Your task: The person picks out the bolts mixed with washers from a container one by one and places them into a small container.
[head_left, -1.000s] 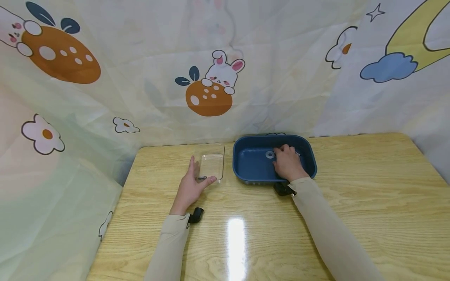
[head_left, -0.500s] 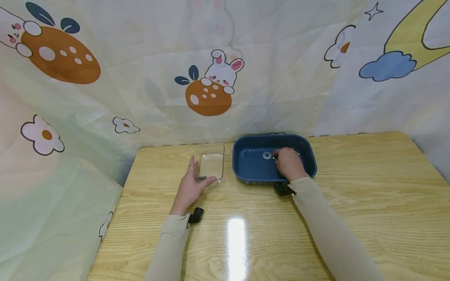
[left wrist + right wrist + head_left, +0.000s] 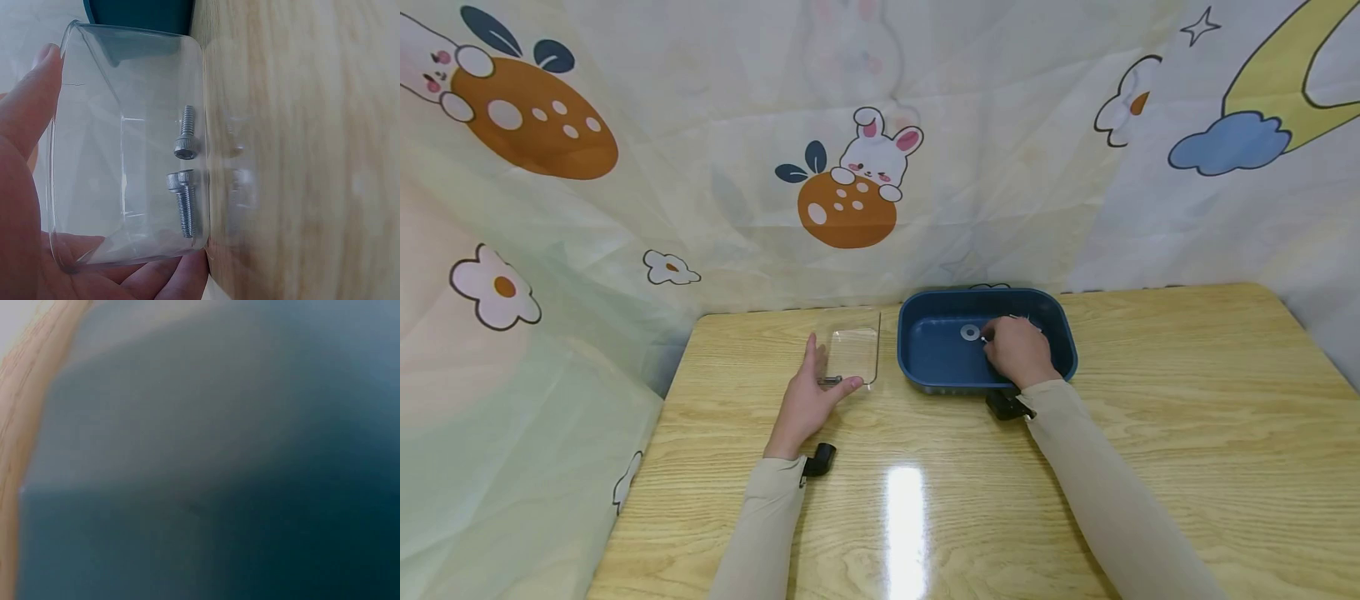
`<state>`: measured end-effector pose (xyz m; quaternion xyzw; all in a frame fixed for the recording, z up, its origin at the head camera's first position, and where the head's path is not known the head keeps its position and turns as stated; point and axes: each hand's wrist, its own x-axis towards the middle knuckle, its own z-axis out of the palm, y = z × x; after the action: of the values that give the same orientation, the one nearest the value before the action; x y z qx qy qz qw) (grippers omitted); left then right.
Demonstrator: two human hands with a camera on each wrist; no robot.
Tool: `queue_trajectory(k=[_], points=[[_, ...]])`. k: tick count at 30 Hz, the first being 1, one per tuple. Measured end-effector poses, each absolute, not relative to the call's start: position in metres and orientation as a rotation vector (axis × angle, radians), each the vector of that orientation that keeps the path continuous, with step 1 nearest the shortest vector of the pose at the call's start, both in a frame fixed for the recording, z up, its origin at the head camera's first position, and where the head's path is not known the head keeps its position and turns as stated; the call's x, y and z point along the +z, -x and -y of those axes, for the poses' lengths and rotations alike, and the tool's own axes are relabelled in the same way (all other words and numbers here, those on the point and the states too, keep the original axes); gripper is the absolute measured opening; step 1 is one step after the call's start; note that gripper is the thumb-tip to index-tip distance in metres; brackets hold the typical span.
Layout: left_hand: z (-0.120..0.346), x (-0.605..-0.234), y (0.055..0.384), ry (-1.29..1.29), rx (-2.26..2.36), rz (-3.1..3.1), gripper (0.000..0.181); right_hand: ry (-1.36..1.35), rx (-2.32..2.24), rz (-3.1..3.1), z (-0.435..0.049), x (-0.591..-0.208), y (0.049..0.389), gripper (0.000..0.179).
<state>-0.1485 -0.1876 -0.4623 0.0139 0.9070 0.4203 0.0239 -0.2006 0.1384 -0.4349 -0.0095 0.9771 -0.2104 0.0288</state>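
My left hand (image 3: 806, 404) holds a clear plastic box (image 3: 150, 81) at its near end, the thumb at one side and fingers along the other. Inside lie 3 silver socket-head screws (image 3: 186, 134). My right hand (image 3: 1018, 350) reaches down into a dark blue bin (image 3: 925, 385), fingers curled. At its fingertips a small silver metal part (image 3: 985, 339) shows; its kind cannot be made out. A flat round washer (image 3: 970, 332) lies on the bin floor just left of these fingers. The right wrist view holds only the blurred bin wall (image 3: 125, 544).
Both containers stand side by side at the back of a wooden table (image 3: 970, 492), a narrow gap between them. Behind the table's back edge hangs a patterned cloth (image 3: 1000, 208). Beyond my right hand, thin metal bits (image 3: 1036, 327) peek out in the bin.
Inside the bin, my right fingers have drawn together, with a small silver part now showing at their tips. The washer has shifted slightly left. My left hand and the box have stayed put.
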Motion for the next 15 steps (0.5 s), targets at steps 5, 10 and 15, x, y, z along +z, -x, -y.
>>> queue_trajectory(k=[5,10,15], points=[[0.187,-0.4616,0.1486,-0.027,1.306,-2.796,0.108,0.071,-0.636,-3.081,-0.1389,-0.4352,0.2002,0.021],[0.1866,-0.4615,0.149,-0.021,1.307,-2.792,0.108,0.144,-0.674,-3.148,-0.1391,-0.4335,0.1985,0.021],[0.1866,-0.4629,0.1497,-0.021,1.318,-2.792,0.108,0.185,-0.723,-3.207,-0.1387,-0.4304,0.197,0.021]])
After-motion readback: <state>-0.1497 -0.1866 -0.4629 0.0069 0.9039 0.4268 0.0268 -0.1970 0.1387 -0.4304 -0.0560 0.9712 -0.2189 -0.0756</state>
